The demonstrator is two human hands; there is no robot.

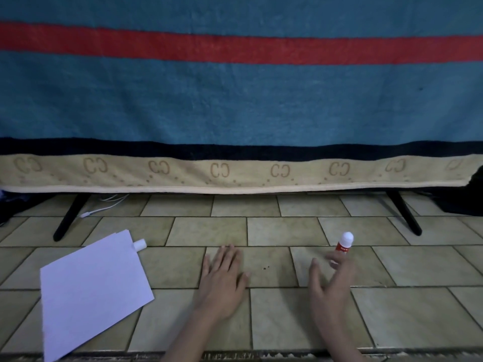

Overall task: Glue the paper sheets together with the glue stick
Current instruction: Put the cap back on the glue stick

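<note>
1. Where the tiled surface ends at the back, a large blue woven blanket with a red stripe, a dark band and a beige patterned hem hangs across the whole width, with two slanted black legs showing beneath it.
2. Beige rectangular tiles with dark grout form the worktop that carries everything else.
3. White paper sheets, stacked and turned at an angle, lie flat at the near left, well apart from both hands.
4. At centre, the left hand rests palm down on the tiles, fingers straight and close together, holding nothing.
5. To its right, the right hand is spread wide with relaxed fingers; it is blurred, and its fingertips are right at the lower part of the glue stick, though I cannot tell whether they touch it.
6. Standing upright, the red-and-white glue stick with a rounded white top sits just beyond the right hand.
7. A small white cap lies on its side at the far corner of the paper sheets.
8. Thin white cable trails on the tiles near the left black leg.
</note>
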